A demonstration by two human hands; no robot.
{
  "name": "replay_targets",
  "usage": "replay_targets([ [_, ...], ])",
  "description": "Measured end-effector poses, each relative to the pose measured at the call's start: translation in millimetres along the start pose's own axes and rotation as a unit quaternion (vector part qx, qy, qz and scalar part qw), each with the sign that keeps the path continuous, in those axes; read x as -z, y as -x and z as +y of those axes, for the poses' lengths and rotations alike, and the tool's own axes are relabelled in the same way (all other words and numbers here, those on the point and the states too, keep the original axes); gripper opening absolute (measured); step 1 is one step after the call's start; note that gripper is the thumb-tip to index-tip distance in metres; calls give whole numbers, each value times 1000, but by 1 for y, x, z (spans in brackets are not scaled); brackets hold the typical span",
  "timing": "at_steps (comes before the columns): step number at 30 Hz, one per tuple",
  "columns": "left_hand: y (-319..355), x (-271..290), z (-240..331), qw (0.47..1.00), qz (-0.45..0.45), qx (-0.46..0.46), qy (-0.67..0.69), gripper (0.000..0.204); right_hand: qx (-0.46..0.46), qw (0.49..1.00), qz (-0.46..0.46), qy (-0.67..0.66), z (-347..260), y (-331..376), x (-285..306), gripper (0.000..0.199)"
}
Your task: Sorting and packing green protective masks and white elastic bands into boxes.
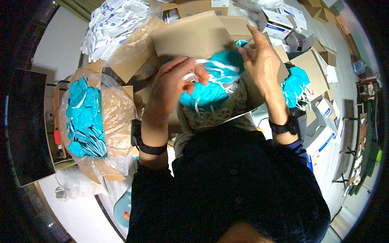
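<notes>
My left hand (pixel 175 81) has its fingers curled in a pinch over the white elastic straps of a teal face mask (pixel 225 65). Mask and straps are blurred. My right hand (pixel 263 62) is on the mask's other side, index finger stretched up and thumb apart, close to the mask's edge; whether the thumb touches it I cannot tell. Below the hands, more teal masks (pixel 204 96) with tangled white straps lie in an open cardboard box (pixel 188 34) in front of my body.
To the left, a box lined with a clear plastic bag (pixel 117 125) holds many teal masks (pixel 84 117). Another box on the right holds masks (pixel 295 85). White packets (pixel 115 28) are heaped at far left. White-and-blue cartons (pixel 276 23) lie at far right.
</notes>
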State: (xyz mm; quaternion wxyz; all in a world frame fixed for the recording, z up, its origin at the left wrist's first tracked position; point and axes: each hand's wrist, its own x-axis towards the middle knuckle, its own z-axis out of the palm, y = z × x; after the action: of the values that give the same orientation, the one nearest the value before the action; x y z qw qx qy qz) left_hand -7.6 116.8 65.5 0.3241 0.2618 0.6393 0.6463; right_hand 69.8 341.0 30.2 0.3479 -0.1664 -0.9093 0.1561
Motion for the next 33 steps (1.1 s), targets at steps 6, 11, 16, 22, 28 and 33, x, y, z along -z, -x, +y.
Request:
replay_targets([
  [6,-17,-8,-35,984,-72,77,143,34,-121,726,-384,-558,-27,4,7,37],
  [11,-11,-13,-28,995,-85,48,-4,31,-38,760,-342,-552,-11,12,-9,13],
  [16,-9,-19,-29,996,-68,53,-27,32,-6,892,-225,-392,-5,-1,4,14],
  [22,5,-24,-29,997,-18,68,-4,33,6,942,-167,-290,19,-16,2,19],
  [28,25,-16,-36,998,-8,55,-29,34,25,949,-158,-273,27,-26,1,18],
  [33,39,-9,-27,991,-6,52,-121,34,11,946,-176,-271,30,-32,6,19],
])
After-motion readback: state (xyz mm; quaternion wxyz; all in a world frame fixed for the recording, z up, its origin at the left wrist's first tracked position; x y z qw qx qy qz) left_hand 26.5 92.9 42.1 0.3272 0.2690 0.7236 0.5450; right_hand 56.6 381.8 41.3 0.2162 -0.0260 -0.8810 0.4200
